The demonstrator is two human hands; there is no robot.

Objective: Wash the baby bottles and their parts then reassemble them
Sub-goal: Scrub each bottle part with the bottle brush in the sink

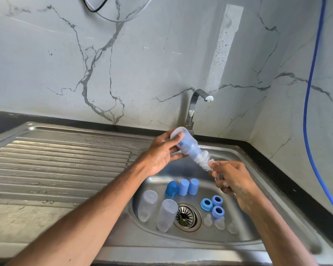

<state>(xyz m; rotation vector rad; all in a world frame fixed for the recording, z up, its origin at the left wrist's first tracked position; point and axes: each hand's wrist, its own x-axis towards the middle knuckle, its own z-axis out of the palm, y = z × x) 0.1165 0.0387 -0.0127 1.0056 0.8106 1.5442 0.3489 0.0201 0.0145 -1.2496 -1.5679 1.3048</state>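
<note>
Brush (203, 160) handle hidden in right hand (235, 183), blue hose (313, 54) cropped above

Steel sink (181, 252), basin: two clear bottles (147, 205) (167, 215) lying left of the drain (186, 215); three blue caps (183, 187) behind it; three blue rings (217, 200) and three clear teats (220, 223) on its right. Drainboard (56, 160): water droplets (48, 201).

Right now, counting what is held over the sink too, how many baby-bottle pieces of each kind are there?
Translucent plastic bottles: 3, one in the left hand, two lying in the steel sink
Blue plastic caps: 3
Blue screw rings: 3
Clear silicone teats: 3
White bristle bottle brush: 1, in the right hand
Total: 13
</note>
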